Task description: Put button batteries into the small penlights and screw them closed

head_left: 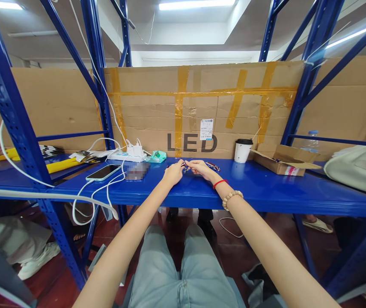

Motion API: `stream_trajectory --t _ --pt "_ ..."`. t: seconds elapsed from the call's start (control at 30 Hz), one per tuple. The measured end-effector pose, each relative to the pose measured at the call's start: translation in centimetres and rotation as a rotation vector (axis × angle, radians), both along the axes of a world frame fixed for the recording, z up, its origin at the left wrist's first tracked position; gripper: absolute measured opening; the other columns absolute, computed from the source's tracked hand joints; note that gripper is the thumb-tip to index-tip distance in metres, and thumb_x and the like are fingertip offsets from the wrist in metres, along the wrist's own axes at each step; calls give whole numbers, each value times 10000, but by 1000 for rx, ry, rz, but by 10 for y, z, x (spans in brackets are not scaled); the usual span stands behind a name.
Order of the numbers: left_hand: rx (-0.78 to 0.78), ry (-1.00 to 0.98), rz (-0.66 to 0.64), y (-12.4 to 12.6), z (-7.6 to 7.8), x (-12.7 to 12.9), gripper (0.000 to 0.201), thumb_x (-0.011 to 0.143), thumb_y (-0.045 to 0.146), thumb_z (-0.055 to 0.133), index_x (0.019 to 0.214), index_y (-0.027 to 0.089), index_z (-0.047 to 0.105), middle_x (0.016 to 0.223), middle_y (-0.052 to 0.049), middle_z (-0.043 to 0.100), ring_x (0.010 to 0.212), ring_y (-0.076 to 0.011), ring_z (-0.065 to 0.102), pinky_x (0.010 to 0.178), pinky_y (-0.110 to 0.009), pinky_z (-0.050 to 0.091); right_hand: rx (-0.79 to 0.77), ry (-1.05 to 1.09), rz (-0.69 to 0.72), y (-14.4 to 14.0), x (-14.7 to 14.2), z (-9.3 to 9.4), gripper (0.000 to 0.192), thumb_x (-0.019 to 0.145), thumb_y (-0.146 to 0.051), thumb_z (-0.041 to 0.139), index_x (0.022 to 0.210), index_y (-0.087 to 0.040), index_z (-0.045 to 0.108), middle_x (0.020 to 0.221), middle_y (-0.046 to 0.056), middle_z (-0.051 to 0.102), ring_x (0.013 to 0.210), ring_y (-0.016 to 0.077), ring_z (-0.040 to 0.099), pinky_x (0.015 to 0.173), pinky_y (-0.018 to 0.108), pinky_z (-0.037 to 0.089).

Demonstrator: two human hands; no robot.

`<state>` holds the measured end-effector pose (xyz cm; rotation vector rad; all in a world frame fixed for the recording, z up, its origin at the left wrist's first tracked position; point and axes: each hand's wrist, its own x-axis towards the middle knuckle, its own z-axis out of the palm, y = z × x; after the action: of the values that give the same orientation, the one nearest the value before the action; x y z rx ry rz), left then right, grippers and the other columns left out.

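Note:
My left hand (174, 172) and my right hand (202, 168) meet fingertip to fingertip over the blue tabletop (250, 182). The fingers of both are pinched together, closed on something too small to name. Tiny dark and shiny bits show between and just under the fingertips. Beside my right hand, partly behind it, lies a small dark, reddish cord-like piece (214, 167) on the table. A red string and a beaded bracelet (232, 199) circle my right wrist and forearm.
Left of my hands are a phone (103, 172), white cables, a power strip (127, 157) and a green packet (158, 156). To the right stand a lidded paper cup (242, 150) and an open cardboard box (285, 160). Blue posts flank the table; a cardboard panel (150, 115) backs it.

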<state>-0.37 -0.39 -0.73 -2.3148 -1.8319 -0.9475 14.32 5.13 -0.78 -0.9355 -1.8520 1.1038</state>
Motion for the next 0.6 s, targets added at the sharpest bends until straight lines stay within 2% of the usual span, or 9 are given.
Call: stream_trajectory --t 0.2,0.43,0.6 --pt "9 -96 -25 5 -3 -2 284 900 294 499 1146 155 525 1092 -80 582 923 -197 594 789 -398 504 61 30 -4 -1 2 3 250 880 -305 521 1060 -135 554 976 49 599 775 135 599 658 303 519" --pt "-1 -151 -148 10 -5 -3 252 900 287 500 1099 140 549 1054 -73 597 886 -183 602 769 -380 511 140 9 23 -2 2 3 221 876 -286 532 1024 -127 570 948 42 608 760 130 601 653 298 519" --pt "-31 -135 -240 9 -5 -4 225 898 283 506 1054 132 569 1020 -65 609 854 -172 608 750 -363 516 181 -29 -11 4 3 1 205 877 -284 528 1001 -128 577 938 38 611 754 127 599 650 292 518"
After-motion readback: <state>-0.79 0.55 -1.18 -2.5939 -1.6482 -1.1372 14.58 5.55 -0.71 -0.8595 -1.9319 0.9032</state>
